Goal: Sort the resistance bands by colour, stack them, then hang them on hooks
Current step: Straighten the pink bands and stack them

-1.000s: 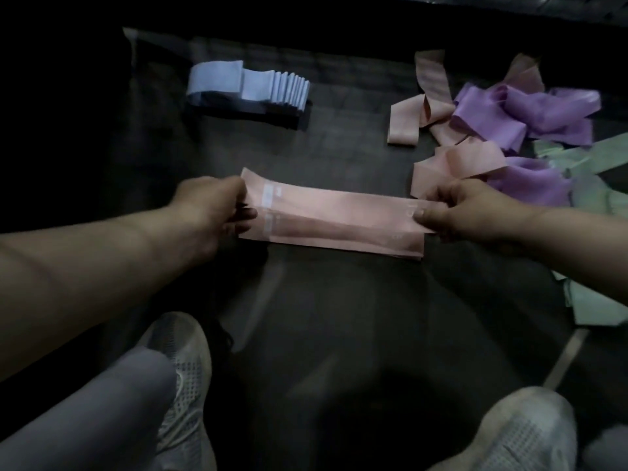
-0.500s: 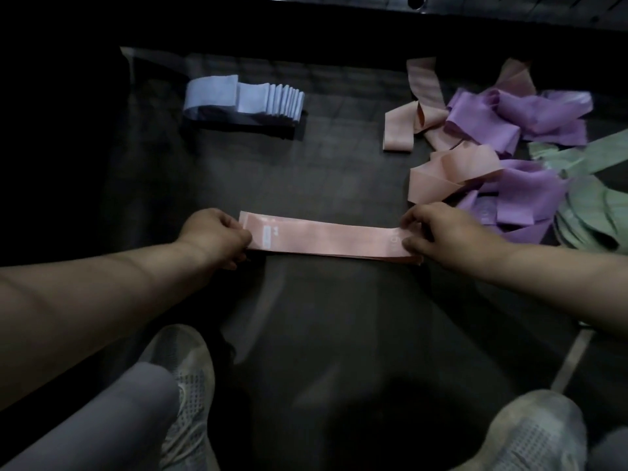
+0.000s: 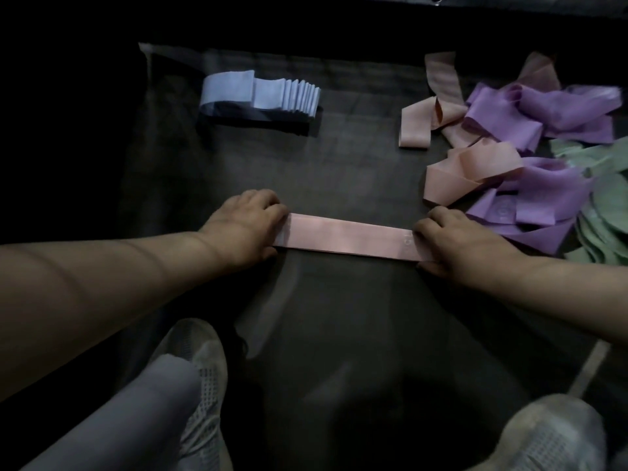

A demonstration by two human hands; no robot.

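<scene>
A pink resistance band (image 3: 346,237) lies flat and stretched straight on the dark mat (image 3: 339,171). My left hand (image 3: 246,222) grips its left end with curled fingers. My right hand (image 3: 448,237) grips its right end the same way. A neat stack of pale blue bands (image 3: 268,95) sits at the back left. At the right lies a loose heap: pink bands (image 3: 472,171), purple bands (image 3: 550,195) and green bands (image 3: 605,212), tangled over one another.
My two grey shoes (image 3: 200,362) (image 3: 550,436) and a grey trouser leg (image 3: 112,416) are at the bottom of the view. The mat's far edge (image 3: 272,52) runs along the back, with dark floor beyond and to the left.
The pink band was held up slightly and showed wider; both hands have lowered it onto the mat and pulled it flat and narrow.
</scene>
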